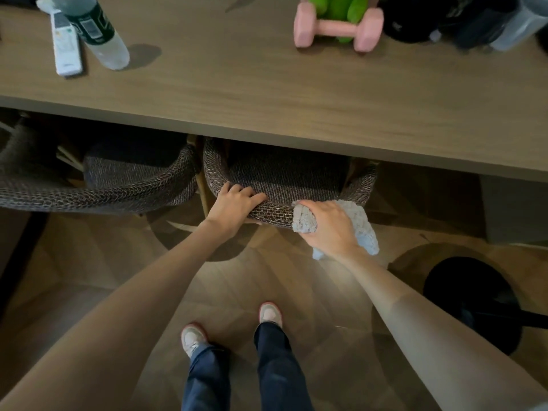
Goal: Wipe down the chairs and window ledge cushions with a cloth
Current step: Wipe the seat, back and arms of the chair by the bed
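my left hand point(237, 207) was curled over the woven back rail of the chair point(275, 214), fingers hooked onto its inner side; i couldn't see my thumb. just to the right of it, my right hand point(326, 226) gripped the pale blue cloth point(363, 223) in a bunch and pressed it against the same rail, with a loose tail of cloth hanging out past my wrist. beyond both hands the seat sat tucked under the table point(267, 93), so much of it looked out of reach. the trouble i could foresee: wiping along the rail toward my left hand would bump the two together and leave the patch under my palm untouched. the rough weave might also snag the cloth and drag it out of my grip. and if i pulled the chair out to reach the seat, it could knock the second chair point(118, 185) close beside my left hand, or jolt the table and tip the bottle point(98, 34) standing far beyond that hand.
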The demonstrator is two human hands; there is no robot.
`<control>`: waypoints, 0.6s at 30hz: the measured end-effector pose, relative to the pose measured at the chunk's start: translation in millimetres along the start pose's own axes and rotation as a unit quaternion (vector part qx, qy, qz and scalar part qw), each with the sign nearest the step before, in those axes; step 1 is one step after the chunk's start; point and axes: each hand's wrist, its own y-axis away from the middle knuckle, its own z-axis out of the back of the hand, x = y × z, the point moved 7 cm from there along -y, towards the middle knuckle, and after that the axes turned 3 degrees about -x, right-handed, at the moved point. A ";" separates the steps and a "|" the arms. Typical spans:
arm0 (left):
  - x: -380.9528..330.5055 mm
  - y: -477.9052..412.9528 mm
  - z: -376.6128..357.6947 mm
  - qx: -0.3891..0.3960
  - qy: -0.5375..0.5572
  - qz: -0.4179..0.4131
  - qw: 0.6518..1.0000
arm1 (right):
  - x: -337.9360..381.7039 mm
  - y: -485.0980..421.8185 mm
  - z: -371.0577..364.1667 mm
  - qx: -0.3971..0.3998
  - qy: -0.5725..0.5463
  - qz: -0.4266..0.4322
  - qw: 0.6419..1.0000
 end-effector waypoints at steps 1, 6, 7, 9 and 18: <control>-1.1 1.4 0.2 -0.004 -0.004 0.002 1.000 | 1.5 -0.4 -0.8 0.006 0.008 0.007 1.000; -11.8 19.7 -4.8 -0.010 0.008 0.004 1.000 | 5.8 17.0 -3.4 0.015 0.030 0.032 0.999; -16.1 26.0 -6.6 -0.011 0.006 0.002 1.000 | 6.7 23.9 -3.7 0.023 0.035 0.039 0.998; -26.2 41.9 -12.4 -0.013 0.004 0.000 1.000 | 10.5 40.3 -4.2 0.039 0.048 0.055 0.997; -52.7 142.1 -40.8 -0.019 0.001 -0.003 1.000 | 56.0 135.6 -25.3 0.076 0.036 0.077 0.993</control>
